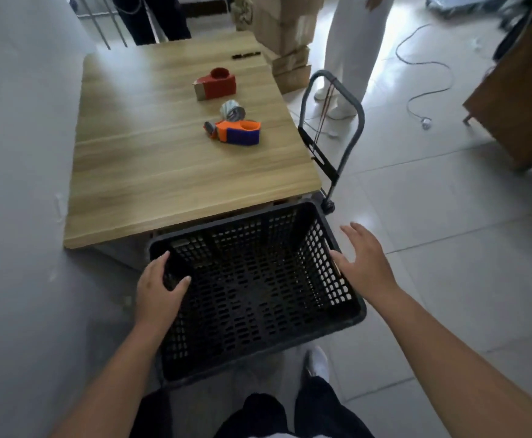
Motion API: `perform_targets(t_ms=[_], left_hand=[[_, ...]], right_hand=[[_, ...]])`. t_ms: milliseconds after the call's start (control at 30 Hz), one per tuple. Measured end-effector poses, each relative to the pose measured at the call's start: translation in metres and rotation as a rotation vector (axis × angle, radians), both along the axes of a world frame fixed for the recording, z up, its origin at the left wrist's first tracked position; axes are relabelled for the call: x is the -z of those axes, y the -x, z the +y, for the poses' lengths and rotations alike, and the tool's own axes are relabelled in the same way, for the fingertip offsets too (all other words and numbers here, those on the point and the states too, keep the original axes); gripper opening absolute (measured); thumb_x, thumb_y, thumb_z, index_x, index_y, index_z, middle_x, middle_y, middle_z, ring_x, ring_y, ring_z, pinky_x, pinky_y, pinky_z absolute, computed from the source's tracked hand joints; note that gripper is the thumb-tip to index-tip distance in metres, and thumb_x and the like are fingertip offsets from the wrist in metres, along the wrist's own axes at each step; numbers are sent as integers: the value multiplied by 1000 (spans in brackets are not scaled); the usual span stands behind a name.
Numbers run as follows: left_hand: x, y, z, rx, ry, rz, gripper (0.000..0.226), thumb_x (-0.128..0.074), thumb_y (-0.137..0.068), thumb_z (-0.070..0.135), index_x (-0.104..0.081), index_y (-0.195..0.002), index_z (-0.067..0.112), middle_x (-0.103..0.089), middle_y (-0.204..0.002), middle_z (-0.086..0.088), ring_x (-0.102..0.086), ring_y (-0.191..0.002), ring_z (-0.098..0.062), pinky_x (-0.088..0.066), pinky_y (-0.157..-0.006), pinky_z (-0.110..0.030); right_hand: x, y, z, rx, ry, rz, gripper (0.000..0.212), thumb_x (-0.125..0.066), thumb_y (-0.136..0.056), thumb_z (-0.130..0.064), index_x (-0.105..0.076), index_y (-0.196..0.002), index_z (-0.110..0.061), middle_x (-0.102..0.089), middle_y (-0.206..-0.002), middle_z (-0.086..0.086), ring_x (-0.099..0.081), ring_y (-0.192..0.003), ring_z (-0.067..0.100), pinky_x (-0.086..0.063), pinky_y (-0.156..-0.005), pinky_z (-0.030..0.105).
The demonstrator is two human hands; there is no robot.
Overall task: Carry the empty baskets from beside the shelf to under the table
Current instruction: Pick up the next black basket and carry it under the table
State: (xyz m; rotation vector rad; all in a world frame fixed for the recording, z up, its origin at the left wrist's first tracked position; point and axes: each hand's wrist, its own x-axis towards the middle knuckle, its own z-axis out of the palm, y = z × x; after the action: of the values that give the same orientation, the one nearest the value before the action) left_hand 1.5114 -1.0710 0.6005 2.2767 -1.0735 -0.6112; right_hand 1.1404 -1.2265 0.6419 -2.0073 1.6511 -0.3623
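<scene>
An empty black perforated plastic basket (252, 295) is in front of me, its far edge at the near edge of the wooden table (151, 172). My left hand (158, 294) grips the basket's left rim, thumb inside and fingers curled over the wall. On the other side, my right hand (364, 263) has its fingers spread beside the right rim, its thumb near the rim; the palm holds nothing. Whether the basket rests on the floor or hangs from my left hand I cannot tell.
On the table lie a red tape dispenser (215, 83), a tape roll (232, 110), an orange-and-blue dispenser (238, 132) and a black marker (245, 54). A folding hand trolley (331, 134) stands at the table's right. A grey wall is left; two people and cardboard boxes (287, 36) stand beyond.
</scene>
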Motion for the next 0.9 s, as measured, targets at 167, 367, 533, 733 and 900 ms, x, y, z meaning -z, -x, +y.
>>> perform_targets(t_ms=[167, 367, 533, 733, 900], left_hand=[[-49, 54, -29, 295, 133, 79, 68, -71, -90, 36, -42, -150, 25, -47, -150, 0, -45, -134, -18, -38, -106, -36], [-116, 159, -33, 573, 274, 176, 60, -72, -87, 40, -50, -142, 32, -57, -138, 11, -56, -123, -10, -45, -102, -34], [-170, 287, -11, 863, 388, 275, 52, -74, -83, 46, -54, -131, 46, -61, -129, 22, -59, -118, -1, -49, -97, -33], [-194, 486, 82, 1206, 393, 507, 56, -71, -78, 62, -54, -130, 52, -62, -130, 25, -58, -121, 0, -48, -102, -38], [-187, 658, 200, 1537, 267, 639, 53, -73, -86, 39, -55, -135, 36, -63, -130, 19, -60, -118, -1, -49, -102, -41]], right_hand=[[-37, 44, 59, 167, 108, -98, 60, -66, -90, -37, -46, -145, -20, -37, -156, 4, -30, -144, 19, -25, -115, 33], [-87, 121, 159, 358, 235, -183, 62, -64, -89, -45, -45, -145, -26, -37, -156, -2, -31, -143, 15, -27, -109, 28], [-126, 222, 260, 554, 356, -205, 65, -63, -88, -48, -43, -145, -25, -37, -155, -2, -31, -143, 12, -22, -109, 23], [-159, 351, 450, 886, 459, -169, 62, -68, -88, -41, -48, -143, -19, -43, -150, -1, -33, -139, 5, -15, -107, 4], [-166, 426, 624, 1215, 477, -81, 61, -68, -88, -37, -49, -143, -18, -47, -146, -1, -40, -137, 12, -30, -112, 26]])
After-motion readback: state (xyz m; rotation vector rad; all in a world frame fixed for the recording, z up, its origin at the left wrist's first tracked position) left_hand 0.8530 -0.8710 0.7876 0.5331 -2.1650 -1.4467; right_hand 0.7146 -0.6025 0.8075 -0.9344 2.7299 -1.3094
